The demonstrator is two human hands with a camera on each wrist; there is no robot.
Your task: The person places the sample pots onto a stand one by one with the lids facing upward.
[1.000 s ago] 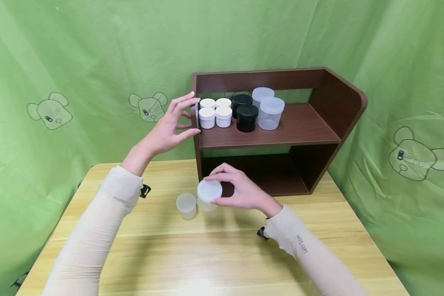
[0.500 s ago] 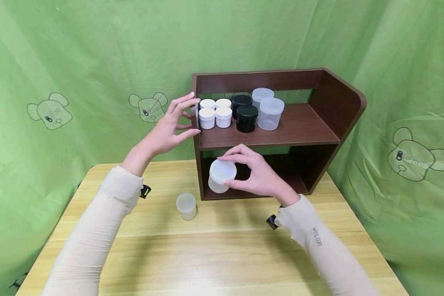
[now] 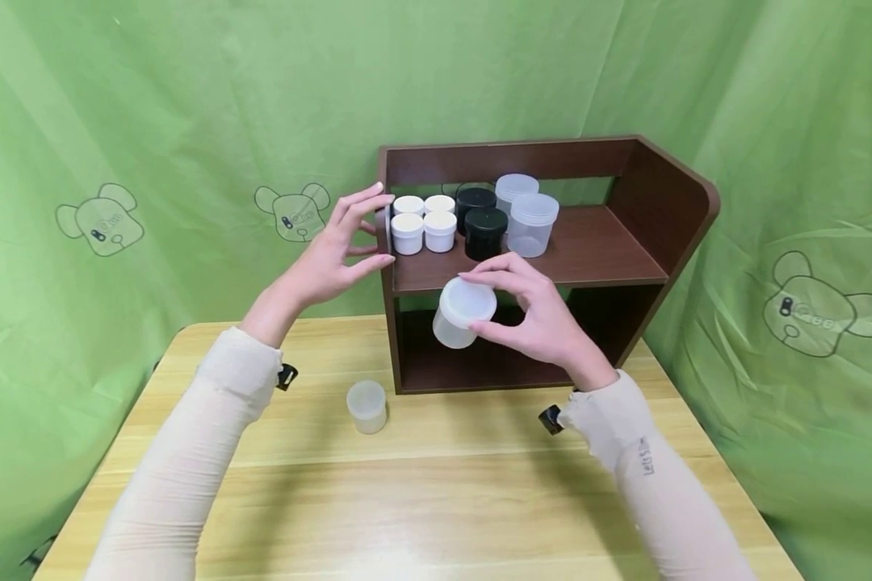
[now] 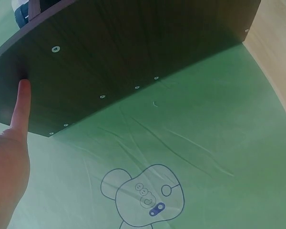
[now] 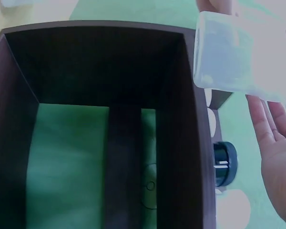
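Right hand (image 3: 534, 319) grips translucent lidded jar (image 3: 463, 312), unlabelled, before the brown shelf (image 3: 610, 258) front edge; left hand (image 3: 334, 250), fingers straight, touches shelf's left side; sleeve lettering unreadable.

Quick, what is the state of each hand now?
Left hand: open, fingers resting on the left side of the shelf.
Right hand: gripping the frosted jar by its lid, off the table.
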